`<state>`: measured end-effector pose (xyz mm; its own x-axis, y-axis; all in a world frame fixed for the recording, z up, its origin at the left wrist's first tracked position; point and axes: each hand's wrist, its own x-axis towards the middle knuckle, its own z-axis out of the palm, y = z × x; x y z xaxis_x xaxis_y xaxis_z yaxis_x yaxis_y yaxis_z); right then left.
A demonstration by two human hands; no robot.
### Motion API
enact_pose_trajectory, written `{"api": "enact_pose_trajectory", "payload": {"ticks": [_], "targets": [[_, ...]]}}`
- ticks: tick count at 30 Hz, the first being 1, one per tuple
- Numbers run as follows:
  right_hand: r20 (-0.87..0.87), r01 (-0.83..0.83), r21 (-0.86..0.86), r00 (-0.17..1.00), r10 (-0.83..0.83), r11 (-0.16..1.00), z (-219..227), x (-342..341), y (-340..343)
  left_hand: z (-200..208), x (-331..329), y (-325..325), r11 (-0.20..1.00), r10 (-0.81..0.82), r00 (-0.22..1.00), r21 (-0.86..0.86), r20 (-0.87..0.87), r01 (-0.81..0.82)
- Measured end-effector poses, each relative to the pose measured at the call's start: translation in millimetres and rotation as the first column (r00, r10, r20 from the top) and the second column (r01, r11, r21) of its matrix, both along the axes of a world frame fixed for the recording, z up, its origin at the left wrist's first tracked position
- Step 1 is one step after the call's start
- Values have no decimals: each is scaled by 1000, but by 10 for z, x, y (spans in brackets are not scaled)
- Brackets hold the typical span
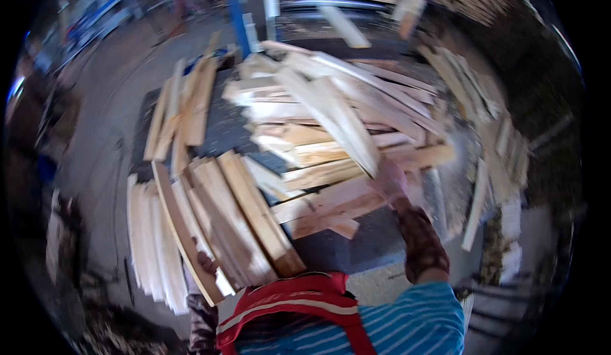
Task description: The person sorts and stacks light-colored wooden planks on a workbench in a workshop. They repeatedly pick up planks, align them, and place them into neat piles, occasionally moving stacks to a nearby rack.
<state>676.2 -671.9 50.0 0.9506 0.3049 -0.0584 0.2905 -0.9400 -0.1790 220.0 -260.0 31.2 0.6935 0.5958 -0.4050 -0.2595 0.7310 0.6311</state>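
Note:
My right hand (389, 182) is stretched forward and closed round the near end of a pale wooden board (331, 122). That board slants away to the left across a heap of loose boards (280, 112). Low on the left, my left hand (207, 264) grips a narrow wooden board (178, 227), its fingers showing at the edge near the lower end. Close beside it lie several boards (223, 212) in a row, some with darker brown faces. Motion blurs my right fingers somewhat.
The heap rests on a dark table (350, 250). More pale boards (149, 240) stand at the left, others (184, 106) lie at its far left corner. A blue-framed machine (240, 21) stands beyond. Boards (506, 145) pile up on the right.

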Motion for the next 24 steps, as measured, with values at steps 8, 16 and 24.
{"api": "enact_pose_trajectory", "payload": {"ticks": [8,16,24], "targets": [[-275,71,113,961,-38,991,-528,-1546,392,-155,58,-309,994,66,995,-84,-79,-72],[198,-43,204,980,1,978,90,-928,-30,-476,-374,155,993,112,935,59,-337,-97],[262,41,-82,965,-18,996,511,-335,170,-690,-1383,1330,638,435,102,386,-895,666]]}}
